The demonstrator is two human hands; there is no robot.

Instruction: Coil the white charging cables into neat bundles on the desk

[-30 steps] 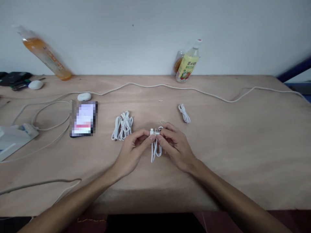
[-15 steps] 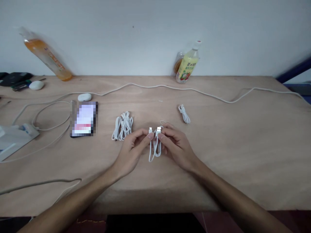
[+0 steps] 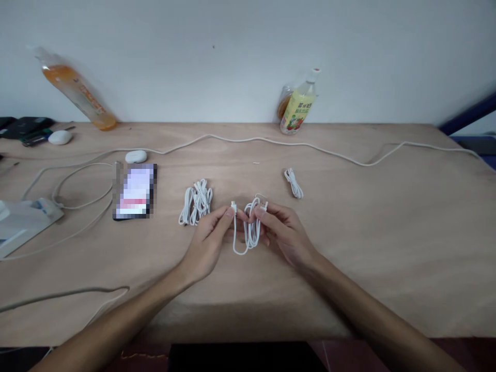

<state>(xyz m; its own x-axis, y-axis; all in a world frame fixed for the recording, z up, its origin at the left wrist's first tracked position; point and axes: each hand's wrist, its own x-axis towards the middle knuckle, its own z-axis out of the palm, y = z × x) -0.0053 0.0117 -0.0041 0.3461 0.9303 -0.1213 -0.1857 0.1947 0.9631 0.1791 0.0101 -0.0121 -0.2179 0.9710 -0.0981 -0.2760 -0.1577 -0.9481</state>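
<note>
A looped white USB cable (image 3: 252, 235) is held up between my two hands above the wooden table. My left hand (image 3: 210, 233) pinches one small plug of it between thumb and forefinger. At the other end, my right hand (image 3: 285, 233) grips the larger USB plug along with the coiled loops, which hang down in front of its fingers. Just beyond my left hand lie several bundled white cables (image 3: 197, 201). One more bundled white cable (image 3: 293, 183) rests farther back on the right.
A phone (image 3: 135, 191) and a white earbud case (image 3: 136, 156) lie at left. A long white cord (image 3: 279, 140) crosses the table's back. Against the wall stand an orange drink bottle (image 3: 79, 95) and a yellow-labelled bottle (image 3: 300, 106). A white box-like object (image 3: 23, 222) sits at the left edge.
The two plugs have moved apart, the left one leftward and the right one rightward. The right plug has turned, and the coil's loops have spread wider.
</note>
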